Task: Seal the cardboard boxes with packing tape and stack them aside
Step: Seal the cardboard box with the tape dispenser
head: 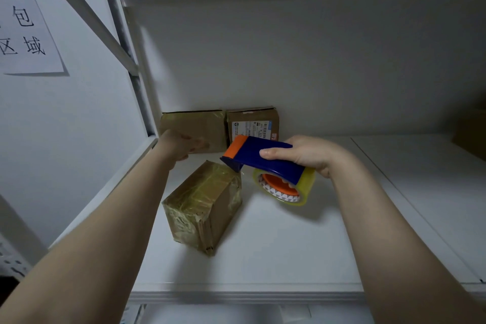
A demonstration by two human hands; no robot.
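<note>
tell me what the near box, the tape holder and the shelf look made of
Near box: brown cardboard, wrapped in glossy clear tape that wrinkles and shines. Tape holder: hard plastic, blue with orange parts, smooth sheen. Shelf: probably white painted metal, matte and flat, though the look leaves it open.

place: parcel storeroom | white metal shelf (263, 244) beneath the right hand (307, 155) | taped cardboard boxes (194, 126), one bearing a shipping label (252, 127), just beyond the left hand (178, 146) | paper sign (26, 29) on the wall, up-left of it
</note>
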